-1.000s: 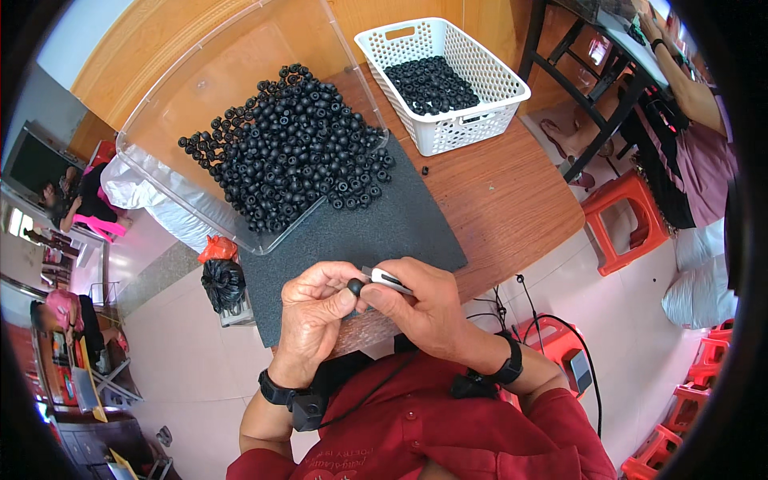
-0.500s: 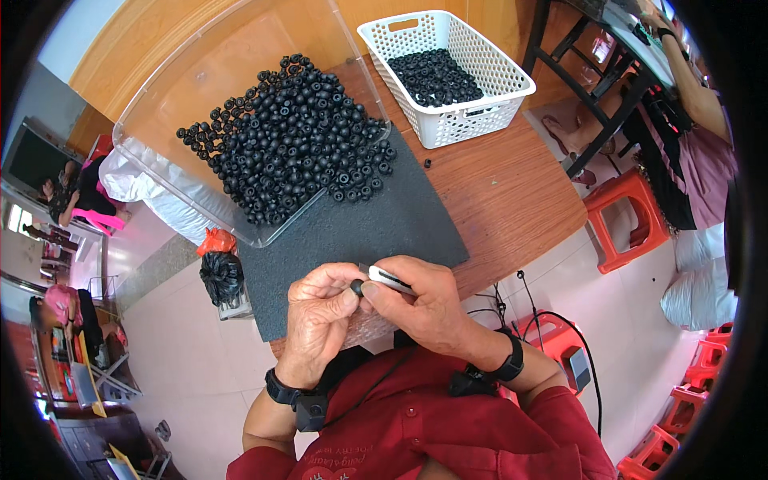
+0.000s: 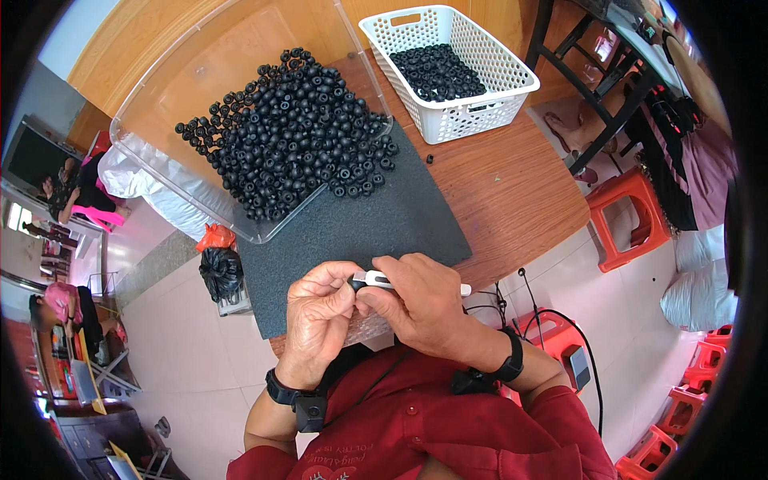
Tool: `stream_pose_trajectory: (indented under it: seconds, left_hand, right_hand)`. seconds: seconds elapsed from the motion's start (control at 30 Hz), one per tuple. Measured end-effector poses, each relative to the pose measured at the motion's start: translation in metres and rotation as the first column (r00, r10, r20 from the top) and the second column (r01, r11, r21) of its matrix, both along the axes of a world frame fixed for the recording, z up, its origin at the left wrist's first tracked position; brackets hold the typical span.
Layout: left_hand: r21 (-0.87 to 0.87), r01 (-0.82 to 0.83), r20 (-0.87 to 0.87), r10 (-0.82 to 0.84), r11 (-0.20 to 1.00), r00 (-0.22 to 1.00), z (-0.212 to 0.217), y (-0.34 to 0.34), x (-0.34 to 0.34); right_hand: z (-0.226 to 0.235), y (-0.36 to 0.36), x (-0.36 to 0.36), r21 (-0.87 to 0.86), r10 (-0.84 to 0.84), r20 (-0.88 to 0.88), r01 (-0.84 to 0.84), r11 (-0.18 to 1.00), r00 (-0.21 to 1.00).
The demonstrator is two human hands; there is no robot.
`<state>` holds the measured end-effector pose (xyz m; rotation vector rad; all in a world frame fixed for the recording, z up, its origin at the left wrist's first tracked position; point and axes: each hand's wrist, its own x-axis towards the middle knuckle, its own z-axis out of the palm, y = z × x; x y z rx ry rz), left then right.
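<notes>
My left hand (image 3: 322, 310) pinches a small round black part (image 3: 354, 285) between thumb and fingertips above the front of the dark mat. My right hand (image 3: 422, 310) is closed round a slim white-and-black utility knife (image 3: 378, 279). Its short metal tip lies against the black part, and the rear of its handle sticks out past the right side of my hand. Beyond my hands, many similar black round parts with holes (image 3: 296, 136) spill from a clear plastic bin (image 3: 172, 186) tipped toward me.
The dark mat (image 3: 400, 216) lies on a wooden table (image 3: 512, 184). A white perforated basket (image 3: 472, 124) with more black parts stands at the far right, a single loose part (image 3: 430, 158) near it. Red stools (image 3: 628, 220) and a black cable are to the right; other people sit farther off.
My right hand has turned the knife, so its tip now crosses the black part and the handle end shows on the right. My left hand stays in place.
</notes>
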<state>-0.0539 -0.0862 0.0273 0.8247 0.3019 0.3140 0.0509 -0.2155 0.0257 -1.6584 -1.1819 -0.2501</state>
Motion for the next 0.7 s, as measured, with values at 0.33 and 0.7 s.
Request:
stream_pose_trajectory:
  seconds: [0.33, 0.7]
  left_hand:
    - [0.006, -0.03, -0.025, 0.03, 1.0, 0.999, 0.0034, -0.0052, 0.0019]
    - [-0.043, -0.041, -0.064, 0.038, 0.998, 0.997, -0.0004, -0.0091, -0.0008]
  right_hand:
    - [-0.0059, 0.0007, -0.0003, 0.049, -0.063, 0.073, 0.06, 0.997, 0.995]
    - [-0.0087, -0.0005, -0.0013, 0.036, -0.095, 0.139, 0.091, 0.995, 0.986]
